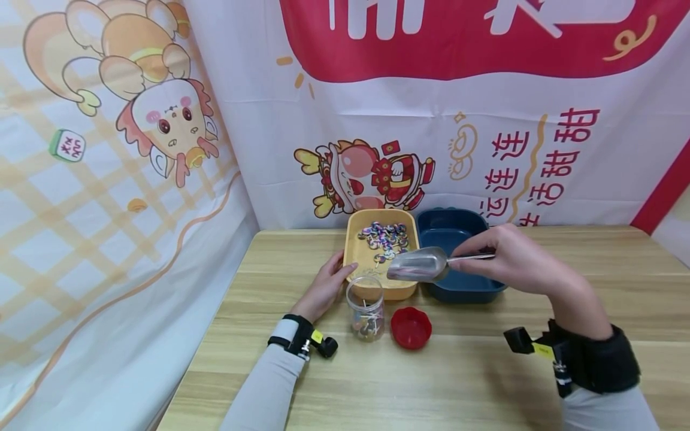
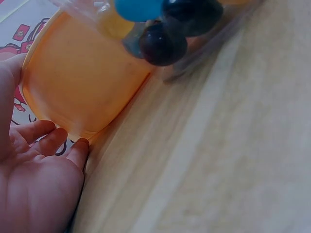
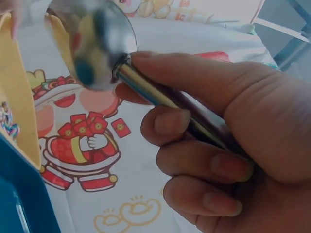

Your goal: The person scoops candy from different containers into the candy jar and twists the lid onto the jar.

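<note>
My right hand [image 1: 512, 254] grips the thin handle of a shiny metal scoop [image 1: 417, 264], held above the front edge of the yellow tray [image 1: 353, 239]. In the right wrist view my curled fingers [image 3: 194, 160] wrap the scoop's handle [image 3: 160, 94]. Several striped candies [image 1: 385, 234] lie at the far end of the yellow tray. My left hand [image 1: 326, 287] rests with straight fingers against the tray's front left corner [image 2: 73, 92]. A clear jar [image 1: 366, 308] with a few candies stands in front of the tray, below the scoop's mouth.
A dark blue tray [image 1: 455, 230] sits right of the yellow one, under the scoop's handle. A red lid [image 1: 411, 327] lies on the wooden table [image 1: 485, 371] beside the jar. Printed cloth backdrops [image 1: 377, 120] close off the back and left sides.
</note>
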`<state>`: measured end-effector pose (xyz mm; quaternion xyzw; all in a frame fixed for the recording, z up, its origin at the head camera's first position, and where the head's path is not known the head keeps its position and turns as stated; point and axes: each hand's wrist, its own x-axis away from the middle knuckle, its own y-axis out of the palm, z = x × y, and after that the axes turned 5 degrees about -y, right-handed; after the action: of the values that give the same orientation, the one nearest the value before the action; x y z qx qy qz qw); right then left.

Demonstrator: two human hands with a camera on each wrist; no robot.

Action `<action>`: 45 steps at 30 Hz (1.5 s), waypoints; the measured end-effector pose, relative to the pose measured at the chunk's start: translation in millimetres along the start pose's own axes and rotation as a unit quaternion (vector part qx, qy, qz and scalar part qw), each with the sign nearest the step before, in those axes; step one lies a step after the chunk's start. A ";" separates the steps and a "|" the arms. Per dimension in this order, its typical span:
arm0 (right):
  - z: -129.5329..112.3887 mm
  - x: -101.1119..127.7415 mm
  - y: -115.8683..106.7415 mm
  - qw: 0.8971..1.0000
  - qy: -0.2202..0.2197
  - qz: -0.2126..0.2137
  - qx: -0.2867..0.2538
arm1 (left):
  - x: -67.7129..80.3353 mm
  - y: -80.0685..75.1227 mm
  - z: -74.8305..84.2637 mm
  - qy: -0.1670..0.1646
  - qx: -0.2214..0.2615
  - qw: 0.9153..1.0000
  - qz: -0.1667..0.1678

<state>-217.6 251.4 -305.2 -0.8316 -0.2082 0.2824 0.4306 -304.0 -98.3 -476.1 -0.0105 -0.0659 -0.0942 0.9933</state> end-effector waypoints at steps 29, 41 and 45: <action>16.3 -72.1 84.3 0.987 0.137 -0.055 0.062 | 7.5 -2.8 -2.0 0.021 0.002 1.000 -0.020; 49.2 -97.1 98.9 0.989 0.114 -0.059 0.069 | 7.2 -2.3 -7.3 0.015 0.004 1.000 -0.023; 53.8 -106.0 103.9 0.992 0.090 -0.048 0.073 | 5.9 -4.5 -4.4 0.021 0.002 1.000 -0.013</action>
<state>-321.7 164.7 -386.3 -0.8089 -0.1872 0.1997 0.5204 -298.5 -104.0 -479.7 -0.0062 -0.0456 -0.1074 0.9932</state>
